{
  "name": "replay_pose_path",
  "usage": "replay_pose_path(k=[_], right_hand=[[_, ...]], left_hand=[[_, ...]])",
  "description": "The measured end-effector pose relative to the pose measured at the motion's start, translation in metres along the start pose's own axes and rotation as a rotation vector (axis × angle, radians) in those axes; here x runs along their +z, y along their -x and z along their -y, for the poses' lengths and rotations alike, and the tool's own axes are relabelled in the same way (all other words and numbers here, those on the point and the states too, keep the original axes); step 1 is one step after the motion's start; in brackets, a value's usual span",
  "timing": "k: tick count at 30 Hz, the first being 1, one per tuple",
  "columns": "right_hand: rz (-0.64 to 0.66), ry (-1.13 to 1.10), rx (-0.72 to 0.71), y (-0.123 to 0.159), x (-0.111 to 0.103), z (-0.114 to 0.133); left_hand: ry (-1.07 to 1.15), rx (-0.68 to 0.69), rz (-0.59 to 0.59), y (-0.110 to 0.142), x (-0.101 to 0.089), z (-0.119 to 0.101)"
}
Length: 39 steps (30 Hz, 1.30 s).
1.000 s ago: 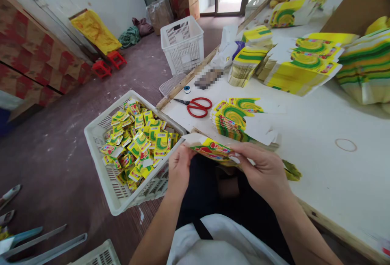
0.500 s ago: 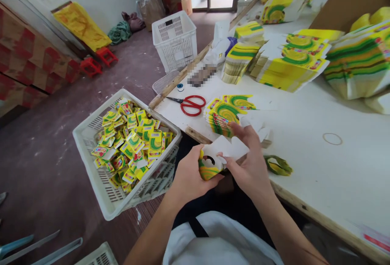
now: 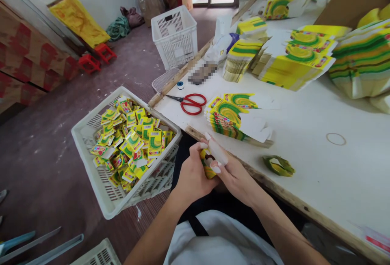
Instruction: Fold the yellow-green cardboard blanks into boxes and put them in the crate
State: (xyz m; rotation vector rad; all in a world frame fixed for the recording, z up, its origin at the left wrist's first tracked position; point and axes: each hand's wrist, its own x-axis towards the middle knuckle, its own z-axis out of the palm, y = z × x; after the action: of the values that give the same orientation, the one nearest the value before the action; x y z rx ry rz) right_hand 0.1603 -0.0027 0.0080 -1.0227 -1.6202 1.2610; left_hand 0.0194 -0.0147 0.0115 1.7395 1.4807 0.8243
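Note:
My left hand (image 3: 191,173) and my right hand (image 3: 231,173) are both closed round a small yellow-green printed carton (image 3: 207,163), held just off the table's near edge. The carton is folded up small between my fingers, its white flaps tucked under my right fingertips. A stack of flat carton blanks (image 3: 231,119) lies on the white table (image 3: 319,167) just beyond my hands. To my left stands a white crate (image 3: 91,167) holding several folded cartons (image 3: 131,139).
Red scissors (image 3: 190,103) and a small tape roll (image 3: 180,85) lie near the table's left end. Bigger stacks of blanks (image 3: 298,58) fill the back. A crumpled carton (image 3: 278,165) and a rubber band (image 3: 335,138) lie to the right. An empty white crate (image 3: 175,37) stands on the floor.
The flat blank I held spread between both hands has been folded into a small box. My hands have drawn close together, toward my body.

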Motion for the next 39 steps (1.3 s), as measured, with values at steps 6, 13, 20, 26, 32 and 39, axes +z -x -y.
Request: replay_pose_path(k=[6,13,20,26,32,39], right_hand=[[-0.073,0.165,-0.165,0.004,0.0,-0.009],[-0.018,0.266,-0.193,0.002,-0.012,-0.01],[0.046,0.445,-0.212,0.002,-0.024,-0.009],[0.047,0.459,-0.231,0.002,-0.029,-0.005],[0.095,0.377,-0.225,-0.002,-0.037,-0.006],[-0.066,0.287,-0.102,0.004,-0.018,-0.005]], left_hand=[[-0.075,0.114,-0.138,-0.004,0.008,0.007],[-0.181,0.006,-0.082,0.002,-0.01,0.0],[-0.288,0.037,-0.025,-0.004,-0.022,-0.007],[-0.342,0.09,0.046,-0.011,-0.03,-0.014],[-0.308,0.085,0.083,-0.011,-0.032,-0.013],[-0.374,0.07,0.026,-0.013,-0.023,-0.009]])
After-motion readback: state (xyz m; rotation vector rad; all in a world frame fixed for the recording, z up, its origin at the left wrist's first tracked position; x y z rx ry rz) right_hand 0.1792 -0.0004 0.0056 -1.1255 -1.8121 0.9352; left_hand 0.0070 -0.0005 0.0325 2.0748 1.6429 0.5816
